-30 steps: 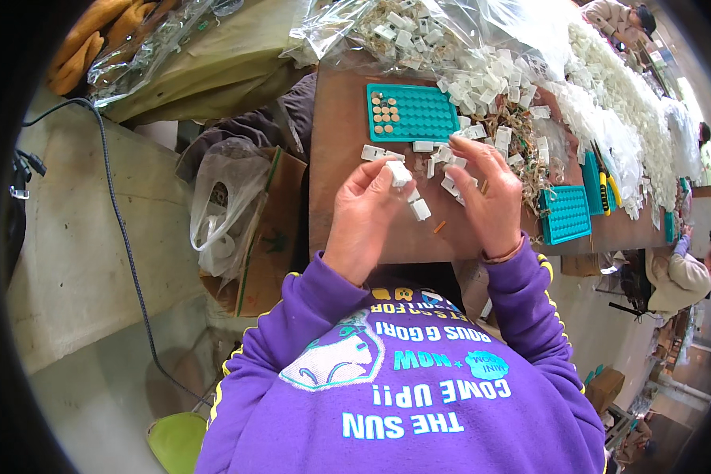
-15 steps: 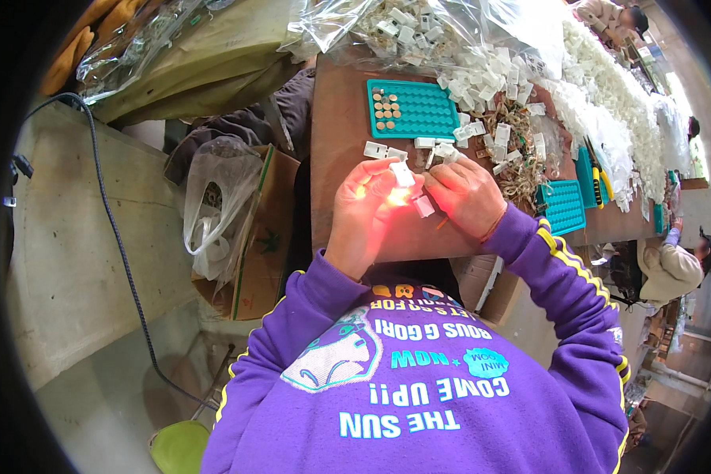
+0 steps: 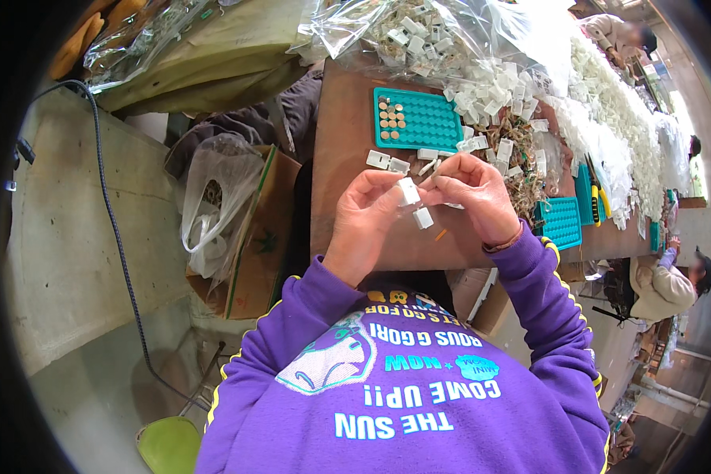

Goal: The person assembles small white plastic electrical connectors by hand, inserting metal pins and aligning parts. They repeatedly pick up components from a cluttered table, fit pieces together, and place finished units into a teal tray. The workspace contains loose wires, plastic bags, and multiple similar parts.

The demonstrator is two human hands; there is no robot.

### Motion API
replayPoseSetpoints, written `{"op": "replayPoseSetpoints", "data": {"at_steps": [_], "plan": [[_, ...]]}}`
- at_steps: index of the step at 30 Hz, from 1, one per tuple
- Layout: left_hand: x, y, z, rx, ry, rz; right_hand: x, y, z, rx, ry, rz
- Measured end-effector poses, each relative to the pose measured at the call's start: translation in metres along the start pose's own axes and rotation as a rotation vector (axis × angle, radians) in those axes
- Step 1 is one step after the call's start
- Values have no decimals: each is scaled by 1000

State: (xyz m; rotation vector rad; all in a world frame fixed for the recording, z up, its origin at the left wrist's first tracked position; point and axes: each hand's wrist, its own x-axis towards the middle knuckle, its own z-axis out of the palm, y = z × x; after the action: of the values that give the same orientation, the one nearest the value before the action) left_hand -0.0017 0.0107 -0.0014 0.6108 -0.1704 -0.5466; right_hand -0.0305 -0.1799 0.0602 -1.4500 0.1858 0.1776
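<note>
Over the near part of the brown table, my left hand (image 3: pixel 363 217) pinches a small white plastic case (image 3: pixel 408 192) between thumb and fingers. Close beside it, my right hand (image 3: pixel 475 193) has its thumb and fingertips pressed together; what they hold is too small to make out. Another white plastic piece (image 3: pixel 423 218) shows just below the held case. Beyond the hands lies a teal tray (image 3: pixel 434 122) of small pockets, with several round coin-like discs (image 3: pixel 389 124) in its left part. White cases (image 3: pixel 387 162) lie between tray and hands.
White cases (image 3: pixel 494 99) and tangled wires (image 3: pixel 521 150) are heaped at the far right. A second teal tray (image 3: pixel 561 223) and yellow-handled pliers (image 3: pixel 596 193) lie right. A cardboard box (image 3: pixel 249 245) with a plastic bag stands left. Other people (image 3: pixel 663 280) sit at far right.
The bright red-orange glow between my hands has gone out. My right hand's fingertips have come up into a pinch, while my left hand keeps the white case.
</note>
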Motion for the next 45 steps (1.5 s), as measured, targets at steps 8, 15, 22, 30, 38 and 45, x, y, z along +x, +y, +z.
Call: {"op": "replayPoseSetpoints", "data": {"at_steps": [8,15,22,30,38,45], "plan": [[1,2,0,-57,2,-93,2,-8,-3,227,-62,138],[1,3,0,-21,-14,-90,3,-19,20,-542,-11,-445],[0,5,4,-33,7,-78,-5,-36,36,-1016,41,-677],[0,5,3,-26,17,-119,-6,-40,33,-1134,-38,-712],[1,3,1,46,19,-125,-5,-37,32,-1176,-78,-672],[2,2,8,190,85,-99,-11,-20,36,-1015,80,-686]]}}
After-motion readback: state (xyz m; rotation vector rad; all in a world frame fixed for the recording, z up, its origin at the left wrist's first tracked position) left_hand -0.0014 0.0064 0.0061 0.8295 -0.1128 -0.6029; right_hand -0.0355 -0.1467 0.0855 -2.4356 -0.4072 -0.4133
